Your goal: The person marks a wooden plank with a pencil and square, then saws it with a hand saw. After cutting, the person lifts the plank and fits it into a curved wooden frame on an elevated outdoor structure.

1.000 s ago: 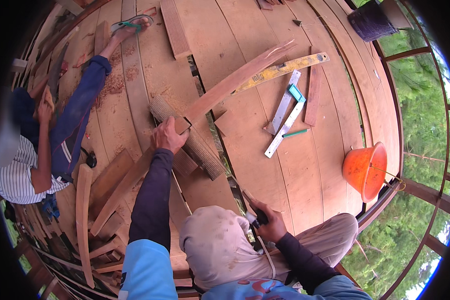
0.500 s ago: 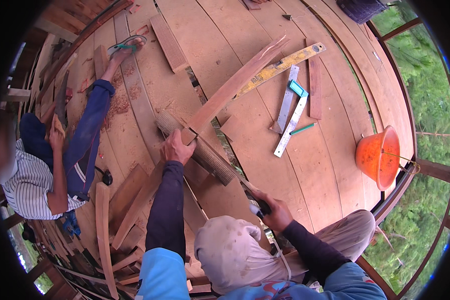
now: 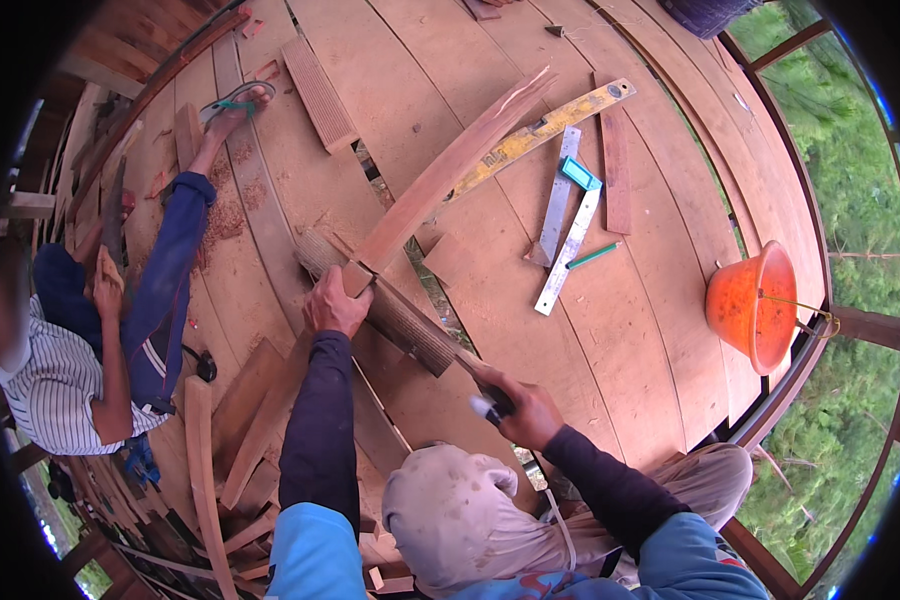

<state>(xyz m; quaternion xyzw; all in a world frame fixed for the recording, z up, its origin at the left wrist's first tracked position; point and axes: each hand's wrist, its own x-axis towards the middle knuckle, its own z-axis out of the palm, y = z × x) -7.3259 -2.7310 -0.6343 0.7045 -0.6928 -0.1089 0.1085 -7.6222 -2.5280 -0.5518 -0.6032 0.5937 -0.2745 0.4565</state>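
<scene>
My left hand (image 3: 336, 305) is closed around the near end of a long reddish wooden plank (image 3: 448, 172), pressing it onto a dark, rough wooden block (image 3: 410, 330). My right hand (image 3: 532, 412) grips the dark handle of a handsaw (image 3: 496, 400). The thin saw blade runs up and left over the block to the plank, crossing it in a cut just beyond my left fingers. Beside the plank's far half lies a yellow spirit level (image 3: 540, 135).
Right of the level lie a try square (image 3: 578, 215), a green pencil (image 3: 595, 256) and a narrow board (image 3: 616, 165). An orange bucket (image 3: 753, 308) stands at the right edge. Another person (image 3: 70, 375) sits at left. Wood offcuts (image 3: 202, 470) pile at lower left.
My right hand has pushed the saw slightly forward and left, toward the plank. My left hand keeps its hold on the plank's end. The whole view has shifted a little.
</scene>
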